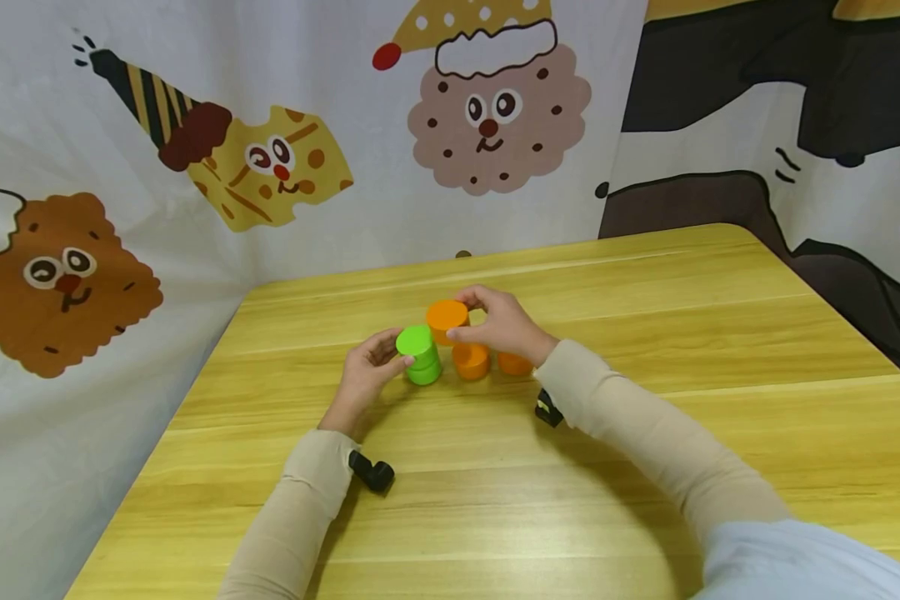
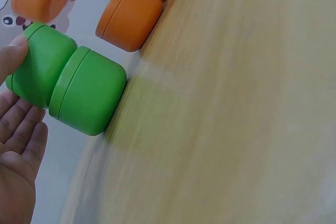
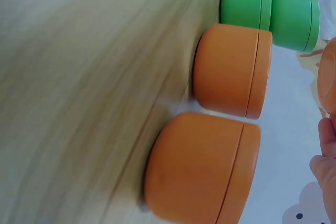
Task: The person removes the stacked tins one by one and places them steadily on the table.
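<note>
Two round green jars with lids stand one on the other; the upper green jar (image 1: 416, 340) sits on the lower green jar (image 1: 424, 373). My left hand (image 1: 366, 371) holds the upper one, thumb on the near side and fingers behind it. In my right hand (image 1: 504, 323) is an orange jar (image 1: 447, 318), held off the table beside the top of the green stack. Below it stands a second orange jar (image 1: 471, 362). A third orange jar (image 1: 513, 364) is to the right, partly hidden by the right hand and wrist.
The wooden table (image 1: 480, 492) carries the standing jars in one row. Behind it hangs a white cloth (image 1: 375, 217) printed with cartoon biscuits. A black camera mount (image 1: 372, 472) is strapped to the left wrist, another (image 1: 547, 408) to the right.
</note>
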{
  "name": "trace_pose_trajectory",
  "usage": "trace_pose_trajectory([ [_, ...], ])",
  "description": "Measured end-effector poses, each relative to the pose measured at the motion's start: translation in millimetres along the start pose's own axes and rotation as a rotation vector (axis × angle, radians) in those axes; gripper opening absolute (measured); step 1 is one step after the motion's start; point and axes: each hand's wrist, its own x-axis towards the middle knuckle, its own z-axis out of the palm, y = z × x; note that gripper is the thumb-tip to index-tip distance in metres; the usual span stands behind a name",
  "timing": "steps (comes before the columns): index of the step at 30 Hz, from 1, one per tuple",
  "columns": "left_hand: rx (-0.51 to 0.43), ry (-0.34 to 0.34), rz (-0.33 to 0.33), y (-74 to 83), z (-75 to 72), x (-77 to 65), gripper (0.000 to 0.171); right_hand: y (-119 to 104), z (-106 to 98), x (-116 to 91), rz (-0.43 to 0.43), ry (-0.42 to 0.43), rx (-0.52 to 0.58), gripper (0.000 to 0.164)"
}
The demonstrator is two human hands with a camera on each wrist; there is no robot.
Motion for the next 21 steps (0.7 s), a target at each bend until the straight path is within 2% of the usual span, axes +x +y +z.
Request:
trace_pose_trajectory([
  [21,0.021,0.008,-0.013,0.0,-0.6,0.1,0.048,15.4,-28.7,-25.9,-0.012,0.075,0.074,0.045],
])
